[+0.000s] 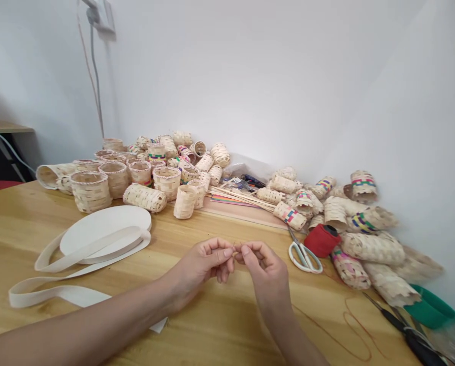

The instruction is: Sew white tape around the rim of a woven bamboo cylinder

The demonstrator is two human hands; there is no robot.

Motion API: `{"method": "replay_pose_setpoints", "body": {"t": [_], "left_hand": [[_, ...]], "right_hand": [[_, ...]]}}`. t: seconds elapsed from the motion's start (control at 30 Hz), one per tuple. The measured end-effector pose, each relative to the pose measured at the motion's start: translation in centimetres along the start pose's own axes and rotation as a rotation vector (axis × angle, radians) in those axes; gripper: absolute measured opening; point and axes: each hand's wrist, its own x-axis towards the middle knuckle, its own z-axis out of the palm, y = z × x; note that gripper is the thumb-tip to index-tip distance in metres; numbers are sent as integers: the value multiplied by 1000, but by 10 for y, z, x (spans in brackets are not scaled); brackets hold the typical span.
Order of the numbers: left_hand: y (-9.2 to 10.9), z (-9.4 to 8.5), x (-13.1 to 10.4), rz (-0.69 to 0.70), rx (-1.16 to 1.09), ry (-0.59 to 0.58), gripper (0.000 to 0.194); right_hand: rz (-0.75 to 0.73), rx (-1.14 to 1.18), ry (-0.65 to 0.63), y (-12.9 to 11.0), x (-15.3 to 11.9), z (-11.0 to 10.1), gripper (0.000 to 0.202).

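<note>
Both hands are pinched together above the middle of the table, their fingertips almost touching. Between thumb and forefinger, my left hand (210,259) has a very thin, needle-like thing, too small to see well. My right hand (263,262) is also closed in a pinch, on what looks like the end of a thread. A loose orange-red thread (345,317) curls over the table beside my right forearm. A red spool of thread (322,241) and white-handled scissors (304,256) lie to the right of my right hand.
A roll of white ribbon (105,229) trails loops on the left of the wooden table (204,330). Woven baskets (166,180) crowd the back left, and more baskets (372,246) are heaped right. Thin strips (242,197) lie between them. Black-handled tools (410,330) and a green bowl (431,307) are far right.
</note>
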Motion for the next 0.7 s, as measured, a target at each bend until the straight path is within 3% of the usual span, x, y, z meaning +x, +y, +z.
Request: {"method": "replay_pose_setpoints", "body": {"t": [0.13,0.3,0.7], "left_hand": [[-1,0,1,7,-7,-11,19],[1,-2,2,15,-23,20,22],[-2,1,2,-15,-32,-18,24]], "right_hand": [[-23,-9,-30,-2,-1,1,19],[-70,-128,38,-7,-3,2,19],[-68,-126,36,-10,-4,2,18]]}}
